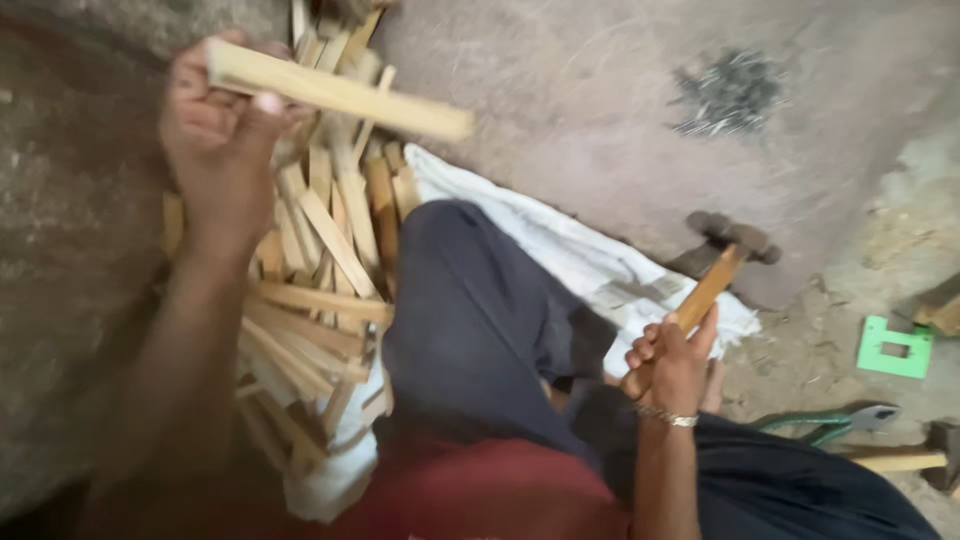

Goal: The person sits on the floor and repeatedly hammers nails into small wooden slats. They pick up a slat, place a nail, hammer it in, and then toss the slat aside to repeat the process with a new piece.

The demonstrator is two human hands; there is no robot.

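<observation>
I see the left hand point(215, 125) clenched around one wooden strip point(335, 92), the right hand point(668, 365) gripping one hammer point(718, 270); a second hammer point(915, 458) lies nearby.

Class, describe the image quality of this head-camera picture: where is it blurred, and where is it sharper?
Head view: the left hand and its wooden strip are smeared by motion blur; the right hand gripping the hammer is sharper; the nail pile looks soft; lighting is dim and even, without glare.
</observation>
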